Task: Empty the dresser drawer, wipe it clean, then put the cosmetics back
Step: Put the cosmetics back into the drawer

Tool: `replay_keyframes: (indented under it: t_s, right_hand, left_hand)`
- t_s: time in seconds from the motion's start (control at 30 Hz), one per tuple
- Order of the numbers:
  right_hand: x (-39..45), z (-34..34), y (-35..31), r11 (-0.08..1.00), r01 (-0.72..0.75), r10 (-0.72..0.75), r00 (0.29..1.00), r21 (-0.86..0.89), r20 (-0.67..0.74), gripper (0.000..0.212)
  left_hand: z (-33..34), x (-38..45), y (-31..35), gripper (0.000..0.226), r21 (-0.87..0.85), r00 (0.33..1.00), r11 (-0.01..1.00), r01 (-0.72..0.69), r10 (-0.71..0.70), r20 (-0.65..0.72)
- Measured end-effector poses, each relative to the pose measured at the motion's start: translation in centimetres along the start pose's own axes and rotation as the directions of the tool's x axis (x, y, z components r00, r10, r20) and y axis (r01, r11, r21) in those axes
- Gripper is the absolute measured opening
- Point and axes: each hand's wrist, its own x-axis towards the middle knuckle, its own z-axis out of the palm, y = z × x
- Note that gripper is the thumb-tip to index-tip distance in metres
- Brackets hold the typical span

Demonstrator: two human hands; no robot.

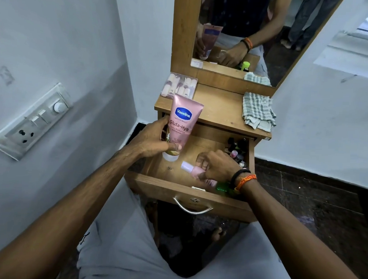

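Observation:
The wooden dresser drawer [189,195] is pulled open in front of me. My left hand [152,141] grips a pink Vaseline tube [182,123], cap down, above the drawer's left side. My right hand [218,166] is inside the drawer and grips a small pink bottle with a lilac cap [191,168]. A green bottle [224,187] lies under my right wrist at the drawer's front. Several small dark and pink bottles [237,150] are packed in the drawer's back right corner. The drawer's wooden floor [187,152] shows between my hands.
A checked cloth [258,110] lies on the right of the dresser top [217,108]. A clear pack of small bottles [179,86] leans at the top's left rear. The mirror [245,33] stands behind. A wall switchboard [31,121] is to the left.

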Motion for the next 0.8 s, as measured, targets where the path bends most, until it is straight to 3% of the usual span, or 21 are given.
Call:
replay_keyframes:
  t_s: [0.13, 0.37, 0.8]
  right_hand:
    - [0.4, -0.6, 0.6, 0.99, -0.128, 0.134, 0.986, 0.063, -0.096, 0.046]
    - [1.9, -2.3, 1.2, 0.91, -0.383, 0.406, 0.9, 0.155, -0.157, 0.039]
    - [5.1, -1.9, 0.4, 0.849, -0.516, 0.528, 0.838, 0.116, -0.136, 0.029]
  left_hand:
    - [0.5, -0.1, 0.2, 0.085, 0.006, 1.0, 1.0, 0.029, -0.029, 0.008]
    - [2.5, -0.4, 0.9, 0.075, 0.0, 0.99, 0.995, 0.1, -0.099, 0.096]
    - [2.8, -1.0, 1.2, 0.056, -0.048, 0.94, 0.962, 0.269, -0.252, 0.229]
